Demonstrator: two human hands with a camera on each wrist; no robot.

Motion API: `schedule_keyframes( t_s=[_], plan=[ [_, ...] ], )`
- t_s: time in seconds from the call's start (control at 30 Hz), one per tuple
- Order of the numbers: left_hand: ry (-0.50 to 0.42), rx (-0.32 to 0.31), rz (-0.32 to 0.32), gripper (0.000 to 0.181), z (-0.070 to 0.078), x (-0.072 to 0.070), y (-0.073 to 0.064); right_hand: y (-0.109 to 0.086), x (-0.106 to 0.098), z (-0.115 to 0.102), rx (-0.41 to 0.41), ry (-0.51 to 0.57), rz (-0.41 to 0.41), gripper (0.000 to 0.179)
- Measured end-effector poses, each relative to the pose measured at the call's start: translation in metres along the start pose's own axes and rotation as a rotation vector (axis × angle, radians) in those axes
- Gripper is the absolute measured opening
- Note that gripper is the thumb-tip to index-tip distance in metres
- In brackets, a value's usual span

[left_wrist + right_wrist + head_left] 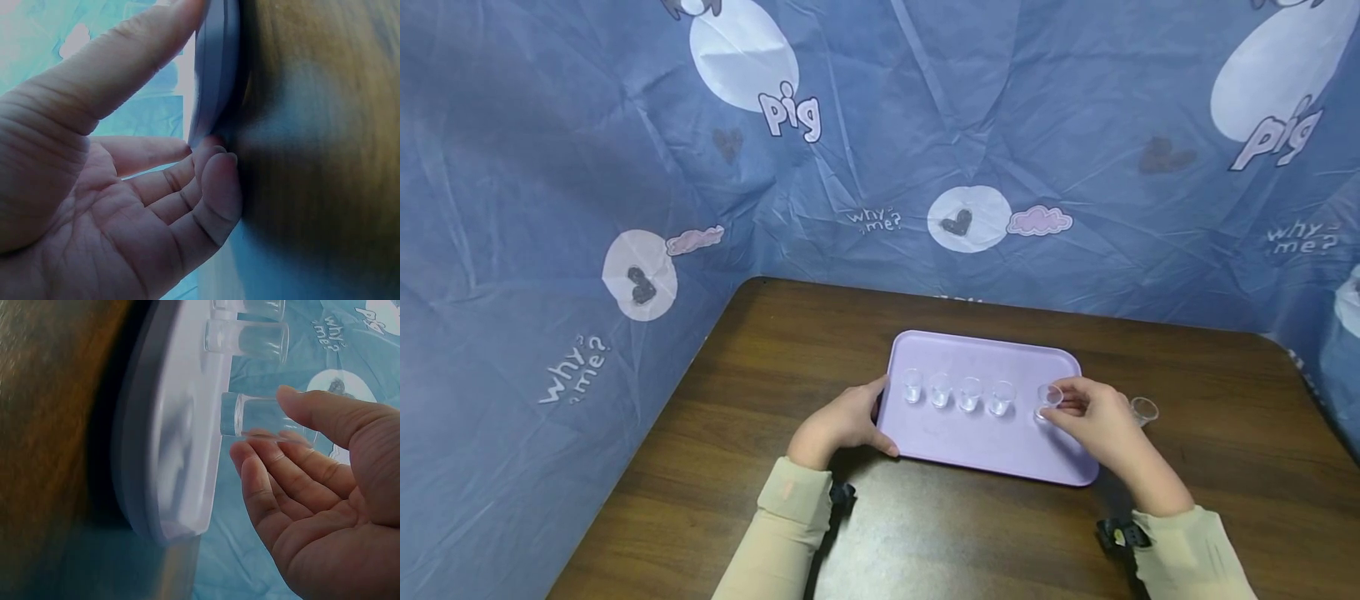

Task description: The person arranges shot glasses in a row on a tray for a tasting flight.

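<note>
On a lilac tray, several small clear shot glasses stand upright in a row from left to middle. My left hand holds the tray's near left corner, its thumb along the front edge and its fingers at the left side. In the left wrist view, curled fingertips meet the edge of the tray close to the tabletop. Toward the tray's right end, my right hand pinches another shot glass between thumb and fingers. That glass is upright; whether its base touches the tray I cannot tell.
One more clear glass is right of the tray, partly hidden behind my right hand. The tray lies on a brown wooden table. A blue printed cloth hangs along the table's back and left sides.
</note>
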State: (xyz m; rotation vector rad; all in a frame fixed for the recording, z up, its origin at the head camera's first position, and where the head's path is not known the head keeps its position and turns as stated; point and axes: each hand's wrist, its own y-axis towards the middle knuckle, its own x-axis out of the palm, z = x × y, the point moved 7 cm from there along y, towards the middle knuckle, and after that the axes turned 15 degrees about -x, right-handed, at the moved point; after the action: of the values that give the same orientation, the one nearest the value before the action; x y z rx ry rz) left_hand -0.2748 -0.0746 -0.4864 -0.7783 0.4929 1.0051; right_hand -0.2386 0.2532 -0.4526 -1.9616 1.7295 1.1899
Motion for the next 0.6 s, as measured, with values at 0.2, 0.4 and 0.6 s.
schedule_keyframes(
  t_s=[0.2,0.4,0.6],
  plan=[
    [-0.011,0.012,-0.006,0.117,0.001,0.000,-0.002,0.003,0.007,-0.001,0.004,0.015,-0.012,0.034],
    [-0.011,0.012,-0.006,0.118,0.001,0.000,-0.001,0.005,0.011,-0.003,-0.016,0.018,-0.012,0.030],
    [-0.015,0.001,-0.008,0.118,-0.001,0.000,0.000,0.007,0.015,-0.003,-0.024,0.027,-0.010,0.030]
  ],
)
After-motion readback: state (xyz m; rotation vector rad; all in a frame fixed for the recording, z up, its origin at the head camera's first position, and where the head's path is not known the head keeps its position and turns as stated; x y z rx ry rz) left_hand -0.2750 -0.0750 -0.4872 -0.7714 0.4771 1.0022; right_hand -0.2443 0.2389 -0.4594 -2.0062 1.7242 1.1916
